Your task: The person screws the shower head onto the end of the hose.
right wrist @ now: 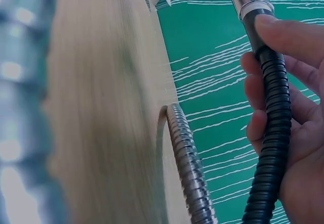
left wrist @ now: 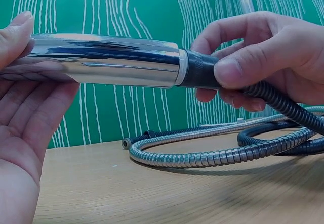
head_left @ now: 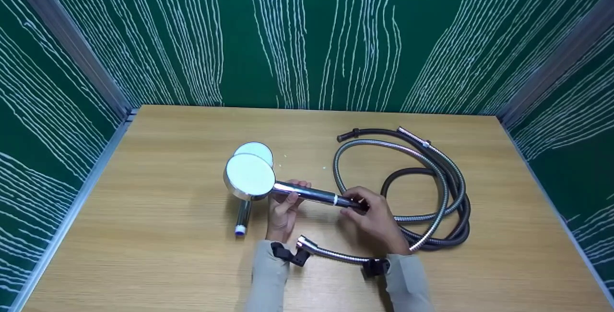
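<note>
A chrome shower head with a round white face [head_left: 250,175] is held above the table in my left hand [head_left: 284,213]. Its thumb and fingers grip the chrome handle [left wrist: 111,59]. My right hand [head_left: 376,217] pinches the black end fitting [left wrist: 200,71] of a dark ribbed shower hose [right wrist: 273,128] between thumb and fingers. That fitting meets the handle's end, against a thin white ring [left wrist: 181,68]; how far it is screwed on cannot be seen. From the fitting the dark hose runs back past the right palm.
Beneath the held one lies a second shower head [head_left: 243,217], its handle tip blue and white. Right of the hands, a silver metal hose [head_left: 379,143] is coiled with the dark hose. The silver hose's conical end [head_left: 307,244] lies between the forearms. Green walls border the wooden table [head_left: 168,168].
</note>
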Demonstrator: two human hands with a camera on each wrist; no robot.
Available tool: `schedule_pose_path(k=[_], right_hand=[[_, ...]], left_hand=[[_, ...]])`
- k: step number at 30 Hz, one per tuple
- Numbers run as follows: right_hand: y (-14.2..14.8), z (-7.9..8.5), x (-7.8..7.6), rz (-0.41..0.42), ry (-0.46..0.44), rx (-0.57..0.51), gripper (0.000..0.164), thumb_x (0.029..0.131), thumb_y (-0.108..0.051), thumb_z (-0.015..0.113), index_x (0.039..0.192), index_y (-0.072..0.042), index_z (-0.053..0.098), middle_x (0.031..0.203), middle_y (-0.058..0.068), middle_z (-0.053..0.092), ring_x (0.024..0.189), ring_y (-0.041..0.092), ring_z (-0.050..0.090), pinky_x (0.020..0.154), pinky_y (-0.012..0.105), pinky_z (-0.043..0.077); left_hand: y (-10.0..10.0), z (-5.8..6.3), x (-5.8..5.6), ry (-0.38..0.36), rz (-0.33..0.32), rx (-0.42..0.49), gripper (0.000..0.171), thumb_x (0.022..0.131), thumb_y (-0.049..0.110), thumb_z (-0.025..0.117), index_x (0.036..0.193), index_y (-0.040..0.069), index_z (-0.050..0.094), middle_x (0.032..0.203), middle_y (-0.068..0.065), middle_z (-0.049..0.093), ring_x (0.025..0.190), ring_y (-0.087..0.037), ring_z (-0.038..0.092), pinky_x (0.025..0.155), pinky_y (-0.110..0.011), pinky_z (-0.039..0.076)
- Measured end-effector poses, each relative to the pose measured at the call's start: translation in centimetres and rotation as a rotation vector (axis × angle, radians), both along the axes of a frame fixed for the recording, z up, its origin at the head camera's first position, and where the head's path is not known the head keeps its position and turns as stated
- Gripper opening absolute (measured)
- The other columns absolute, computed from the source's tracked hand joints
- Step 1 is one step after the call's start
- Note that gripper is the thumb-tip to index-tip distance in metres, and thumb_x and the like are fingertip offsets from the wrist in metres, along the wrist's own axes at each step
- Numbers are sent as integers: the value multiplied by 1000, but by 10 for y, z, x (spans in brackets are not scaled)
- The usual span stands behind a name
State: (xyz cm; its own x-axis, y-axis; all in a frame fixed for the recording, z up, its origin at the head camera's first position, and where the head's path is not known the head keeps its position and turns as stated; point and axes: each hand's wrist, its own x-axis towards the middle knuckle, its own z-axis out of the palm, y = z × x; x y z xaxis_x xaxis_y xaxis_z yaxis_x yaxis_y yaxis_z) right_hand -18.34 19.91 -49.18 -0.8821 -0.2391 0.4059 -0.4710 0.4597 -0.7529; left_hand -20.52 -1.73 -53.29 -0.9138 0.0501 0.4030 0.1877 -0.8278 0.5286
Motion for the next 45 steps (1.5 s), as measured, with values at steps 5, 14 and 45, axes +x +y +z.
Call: schedule_pose_path(k=[5, 14, 45], right_hand=[[-1, 2, -1, -3, -20, -6, 28, 73, -1, 79, 97, -11, 67, 89, -2, 68, 76, 10, 58, 63, 19, 51], [0, 4, -2, -10, -43, -9, 28, 74, 1, 77, 99, -8, 68, 91, -1, 68, 80, 9, 59, 68, 19, 54], [-2, 3, 1, -32, -35, 19, 33, 70, 6, 77, 97, -10, 67, 90, -1, 68, 80, 12, 61, 72, 23, 57]], left_hand=[[0, 1, -1, -1, 1, -9, 18, 88, 4, 62, 104, 9, 68, 101, -4, 72, 100, -19, 68, 99, -35, 54], [1, 5, -3, -2, 3, -1, 18, 87, 3, 63, 104, 9, 69, 101, -4, 72, 100, -19, 68, 98, -35, 54], [-1, 2, 1, -3, 11, -21, 20, 88, -1, 59, 104, 8, 68, 102, -5, 72, 101, -20, 68, 99, -35, 53]])
